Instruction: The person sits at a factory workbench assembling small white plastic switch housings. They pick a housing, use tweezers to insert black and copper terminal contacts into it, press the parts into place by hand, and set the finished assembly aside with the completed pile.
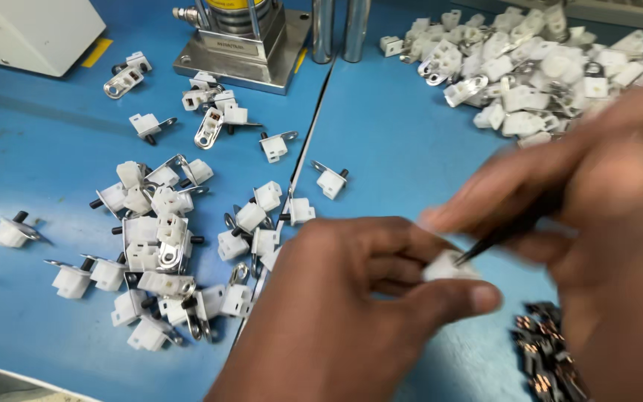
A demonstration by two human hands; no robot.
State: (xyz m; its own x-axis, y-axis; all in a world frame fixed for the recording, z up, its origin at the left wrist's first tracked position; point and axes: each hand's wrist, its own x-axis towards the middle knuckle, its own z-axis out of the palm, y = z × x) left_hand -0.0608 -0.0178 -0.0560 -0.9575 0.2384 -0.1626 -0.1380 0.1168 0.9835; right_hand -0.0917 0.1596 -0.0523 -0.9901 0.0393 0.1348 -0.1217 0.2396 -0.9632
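Observation:
My left hand (351,305) pinches a small white plastic switch part (446,266) between thumb and fingers, low in the middle of the view. My right hand (604,223), blurred by motion, holds dark tweezers (511,231) whose tip touches that white part. Both hands hover over the blue work surface (396,149). A heap of small dark metal contacts (548,353) lies just below my right hand.
Several white switch parts with metal brackets and black plungers (161,246) are scattered at the left. A larger pile of white parts (530,71) sits at the back right. A metal press base (243,45) and a white box (27,30) stand at the back.

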